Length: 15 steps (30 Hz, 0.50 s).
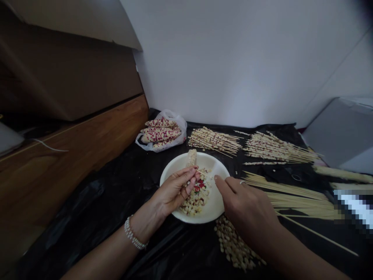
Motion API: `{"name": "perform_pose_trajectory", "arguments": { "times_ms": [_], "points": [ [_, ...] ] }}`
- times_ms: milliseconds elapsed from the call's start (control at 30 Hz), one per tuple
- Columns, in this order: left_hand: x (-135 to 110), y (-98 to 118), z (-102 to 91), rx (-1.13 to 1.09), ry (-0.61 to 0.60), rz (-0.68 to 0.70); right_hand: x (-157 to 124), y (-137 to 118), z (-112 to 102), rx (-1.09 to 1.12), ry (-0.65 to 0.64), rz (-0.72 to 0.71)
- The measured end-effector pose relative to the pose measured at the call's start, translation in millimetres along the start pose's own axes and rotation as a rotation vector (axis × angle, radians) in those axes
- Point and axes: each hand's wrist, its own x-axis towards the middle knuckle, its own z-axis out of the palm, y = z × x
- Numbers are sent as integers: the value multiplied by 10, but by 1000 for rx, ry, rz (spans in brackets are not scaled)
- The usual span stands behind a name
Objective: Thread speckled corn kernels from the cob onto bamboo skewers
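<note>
My left hand (175, 190) is closed around a thin bamboo skewer (200, 172) whose tip pokes out past my fingers, over a white plate (214, 202). Loose corn kernels (195, 200) lie in the plate, and a bare cob piece (191, 157) leans on its far rim. My right hand (247, 206) hovers over the plate's right side with its fingertips pinched together near the kernels; what they hold, if anything, is too small to see. A ring shows on one finger.
A plastic bag of red-and-white corn cobs (161, 134) lies at the back left. Two heaps of kernel-loaded skewers (215, 140) (276, 149) lie by the wall. Bare skewers (297, 196) fan out at right. A kernel pile (236, 245) lies on the black sheet (96, 210).
</note>
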Motion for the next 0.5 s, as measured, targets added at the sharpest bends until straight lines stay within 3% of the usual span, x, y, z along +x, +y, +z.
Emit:
{"name": "perform_pose_trajectory", "arguments": {
  "times_ms": [300, 500],
  "points": [
    [-24, -5, 1, 51, -27, -22, -65, -57, 38, 7, 0, 19],
    [-21, 9, 13, 51, -61, -18, -71, -85, 117, 48, 85, 20]
  ]
}}
